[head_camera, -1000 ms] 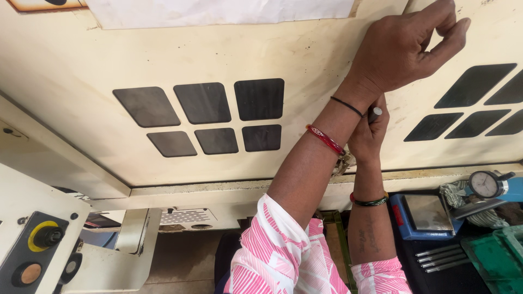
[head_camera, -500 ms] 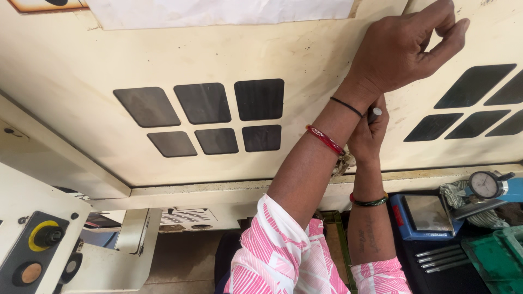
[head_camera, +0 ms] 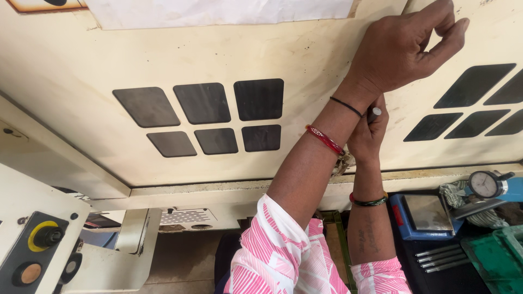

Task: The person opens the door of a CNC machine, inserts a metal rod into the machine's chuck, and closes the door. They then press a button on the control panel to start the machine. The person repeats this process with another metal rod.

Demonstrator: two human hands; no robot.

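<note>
My left hand (head_camera: 400,51) is raised against the cream machine panel (head_camera: 305,60), fingers curled, thumb near the forefinger, nothing visible in it. Its forearm, with a red bangle (head_camera: 325,140) and a black thread, crosses over my right hand (head_camera: 366,136). My right hand is closed around a small grey rod-like tool (head_camera: 374,113); only the tool's rounded end shows above the fingers. A bunch of metal, perhaps keys (head_camera: 343,162), hangs just below that hand at the panel's lower edge. A green bangle (head_camera: 369,201) is on my right wrist.
Dark slanted window patches (head_camera: 218,117) mark the panel. A control box with a yellow-ringed knob (head_camera: 46,237) stands at lower left. At lower right are a dial gauge (head_camera: 484,184), a blue tray (head_camera: 422,215), metal pins (head_camera: 444,258) and a green box (head_camera: 498,258).
</note>
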